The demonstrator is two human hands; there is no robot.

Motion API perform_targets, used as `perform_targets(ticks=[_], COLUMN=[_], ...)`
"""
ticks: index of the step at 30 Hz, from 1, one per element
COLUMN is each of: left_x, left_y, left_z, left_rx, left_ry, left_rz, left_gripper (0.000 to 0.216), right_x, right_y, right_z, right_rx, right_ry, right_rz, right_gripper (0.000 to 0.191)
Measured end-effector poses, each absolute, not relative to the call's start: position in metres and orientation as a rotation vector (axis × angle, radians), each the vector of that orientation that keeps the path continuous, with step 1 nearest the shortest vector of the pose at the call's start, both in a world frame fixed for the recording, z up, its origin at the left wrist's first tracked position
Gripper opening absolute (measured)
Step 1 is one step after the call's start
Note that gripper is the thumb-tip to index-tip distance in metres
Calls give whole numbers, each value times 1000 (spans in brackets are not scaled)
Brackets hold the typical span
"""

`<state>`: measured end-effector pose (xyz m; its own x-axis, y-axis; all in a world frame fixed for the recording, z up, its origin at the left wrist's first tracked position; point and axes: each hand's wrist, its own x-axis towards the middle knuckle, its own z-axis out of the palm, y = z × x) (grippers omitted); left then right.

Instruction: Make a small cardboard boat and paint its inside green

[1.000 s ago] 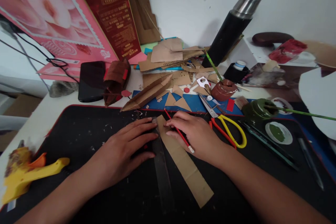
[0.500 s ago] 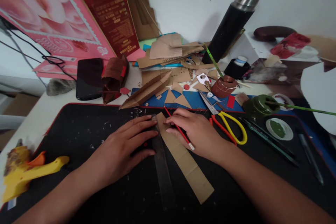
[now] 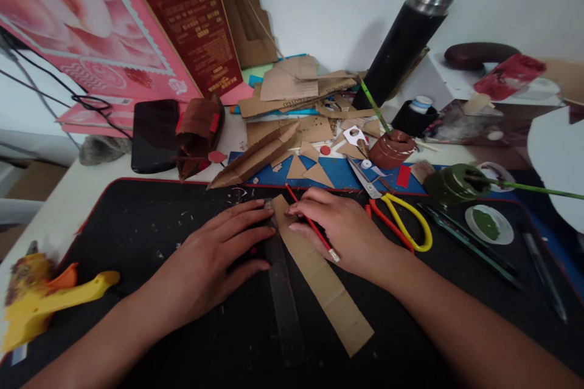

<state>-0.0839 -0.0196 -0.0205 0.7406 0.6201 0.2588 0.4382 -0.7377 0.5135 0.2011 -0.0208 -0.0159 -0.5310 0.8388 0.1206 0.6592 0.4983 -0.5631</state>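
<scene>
Seen from the wearer's head, two bare hands work on a dark mat (image 3: 168, 206) with a red edge. The left hand (image 3: 205, 258) lies palm down, fingers slightly spread, its fingertips resting on the far end of a clear ruler (image 3: 283, 307) — touching it rather than gripping around it. The right hand (image 3: 347, 228) pinches a red pencil (image 3: 327, 246) between thumb and fingers, eraser end toward the wearer. Beneath the pencil is a narrow cardboard strip (image 3: 335, 298), which lies just right of the ruler and slants down to the right (whether the right fingers press on it, I cannot tell). Right of that hand are scissors (image 3: 374, 190) with yellow and orange handles; at far left, a yellow tool (image 3: 82, 292). Behind the mat — a folded cardboard trough (image 3: 255, 158), a reddish-brown jar (image 3: 391, 154) and a tilted-looking black flask (image 3: 396, 55).
</scene>
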Motion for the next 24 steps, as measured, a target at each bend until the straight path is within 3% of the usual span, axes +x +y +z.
perform_targets(ticks=[12,24], left_x=[-82,-82], left_y=[-19,-20], left_z=[-20,-22], left_rx=[2535,2489], left_ry=[807,833], left_rz=[569,579], left_gripper=[32,34], right_x=[199,190], right_y=[-22,-28], right_z=[-15,-10], right_rx=[-1236,-1106], right_ry=[-2320,-1805], right_rz=[643,849], right_gripper=[21,18])
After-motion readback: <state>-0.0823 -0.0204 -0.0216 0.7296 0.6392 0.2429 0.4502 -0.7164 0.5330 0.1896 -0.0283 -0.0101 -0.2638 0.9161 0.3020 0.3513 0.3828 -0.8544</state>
